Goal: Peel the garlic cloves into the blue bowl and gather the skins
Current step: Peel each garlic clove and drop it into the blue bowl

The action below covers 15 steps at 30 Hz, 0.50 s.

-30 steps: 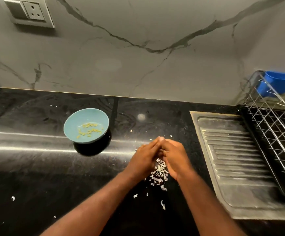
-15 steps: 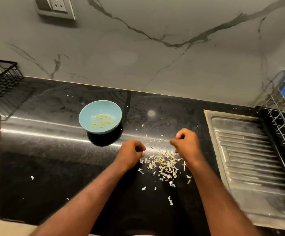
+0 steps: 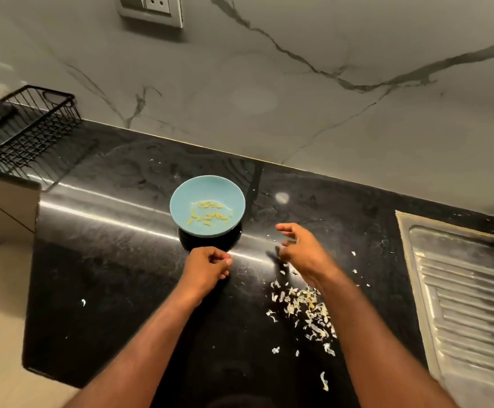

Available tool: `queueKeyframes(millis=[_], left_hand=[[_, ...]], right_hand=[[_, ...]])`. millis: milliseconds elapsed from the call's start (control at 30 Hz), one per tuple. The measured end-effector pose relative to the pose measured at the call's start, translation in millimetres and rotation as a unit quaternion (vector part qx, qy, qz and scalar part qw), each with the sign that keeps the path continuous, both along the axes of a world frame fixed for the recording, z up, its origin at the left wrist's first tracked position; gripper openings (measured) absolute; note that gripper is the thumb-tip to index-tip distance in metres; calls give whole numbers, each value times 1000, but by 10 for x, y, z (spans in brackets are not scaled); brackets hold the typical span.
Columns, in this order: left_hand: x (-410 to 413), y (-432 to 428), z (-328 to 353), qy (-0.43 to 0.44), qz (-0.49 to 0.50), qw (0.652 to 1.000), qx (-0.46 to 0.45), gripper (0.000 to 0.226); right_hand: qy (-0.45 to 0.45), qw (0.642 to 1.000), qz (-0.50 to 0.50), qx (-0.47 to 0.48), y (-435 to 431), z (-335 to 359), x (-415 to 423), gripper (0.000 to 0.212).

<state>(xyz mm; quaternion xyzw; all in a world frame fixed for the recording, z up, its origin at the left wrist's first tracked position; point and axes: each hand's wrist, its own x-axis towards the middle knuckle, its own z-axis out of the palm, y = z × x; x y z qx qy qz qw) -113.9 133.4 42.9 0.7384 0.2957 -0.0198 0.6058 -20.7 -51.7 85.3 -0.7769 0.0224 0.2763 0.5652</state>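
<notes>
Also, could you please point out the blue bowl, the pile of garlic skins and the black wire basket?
blue bowl (image 3: 210,187), head view, bare upper inner wall.
pile of garlic skins (image 3: 301,304), head view, middle of the heap.
black wire basket (image 3: 48,125), head view, its near wire side wall.

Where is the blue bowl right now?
In the head view the blue bowl sits centre-left on the black counter, just beyond the left hand and up-left of the pile of garlic skins.
</notes>
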Motion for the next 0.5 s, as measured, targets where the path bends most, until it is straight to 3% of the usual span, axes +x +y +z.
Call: queueKeyframes(millis=[67,200,300,367,500], left_hand=[[31,77,0,2,57,997,-57,8],[65,254,97,-16,187,974,-125,42],[136,422,95,-28,217,970,-106,59],[190,504,82,-26,202,975,-86,69],[289,549,96,-27,156,985,-71,74]], right_hand=[[8,996,-54,64,185,-14,52,30],[57,984,-106,134,499,-65,197,6],[62,992,-76,85,705,-129,322,22],[18,998,-50,22,826,-144,386,29],[-52,996,-65,-43,939,-222,543,20]])
